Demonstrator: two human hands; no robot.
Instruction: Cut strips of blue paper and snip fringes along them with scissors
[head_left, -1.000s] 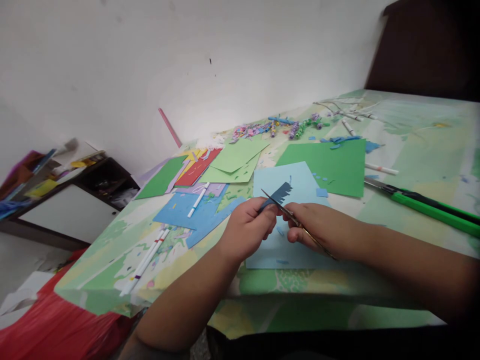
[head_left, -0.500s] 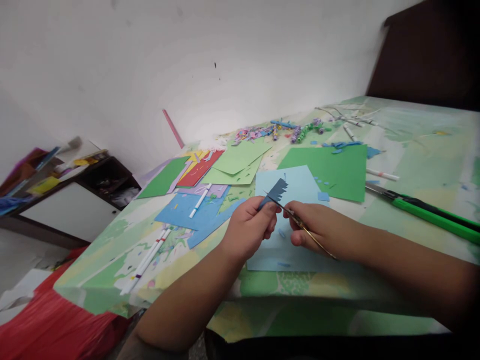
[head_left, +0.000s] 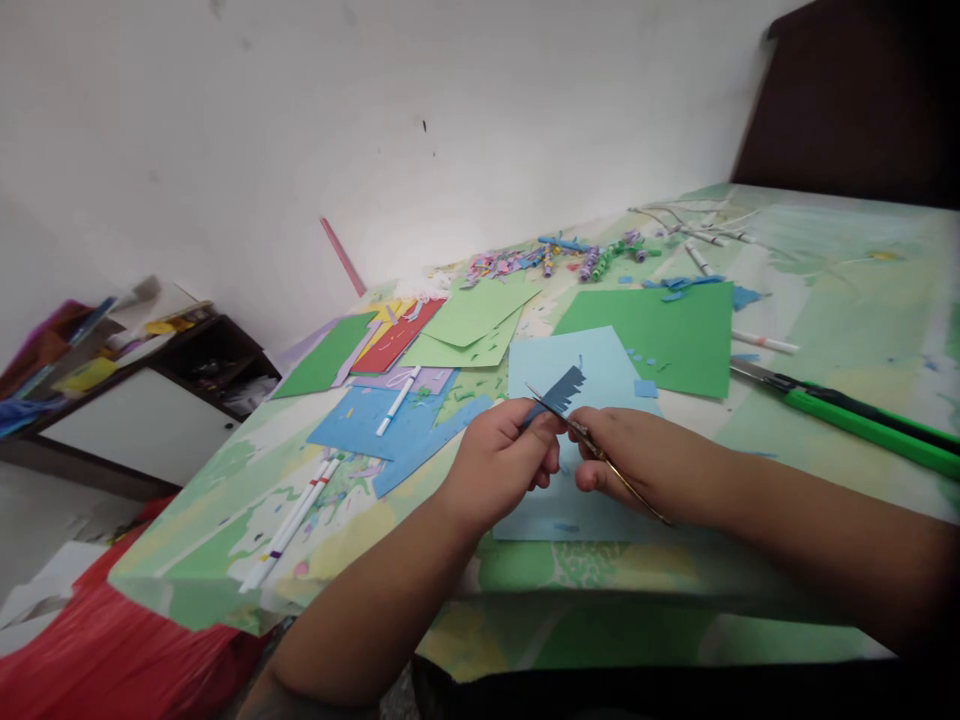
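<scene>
My left hand [head_left: 504,460] pinches a small dark blue paper strip [head_left: 568,388] whose edge is cut into a row of fringe teeth. Closed around a pair of scissors [head_left: 611,462] with gold-coloured handles is my right hand [head_left: 637,455]. The scissor blades cross the strip just beyond my left thumb. Both hands are raised over a light blue paper sheet [head_left: 536,520] on the table, with a few small blue snippets lying on it.
Dark green paper [head_left: 675,335] and a green utility knife [head_left: 862,425] lie to the right. On the left are blue paper [head_left: 352,425], red paper [head_left: 394,340] and white markers [head_left: 292,525]. Fringed paper coils [head_left: 589,262] and scraps sit at the back, before the wall.
The blue strip has tilted and shifted slightly right, and the scissor blades lie across it at a slightly different place. Both hands keep nearly the same position.
</scene>
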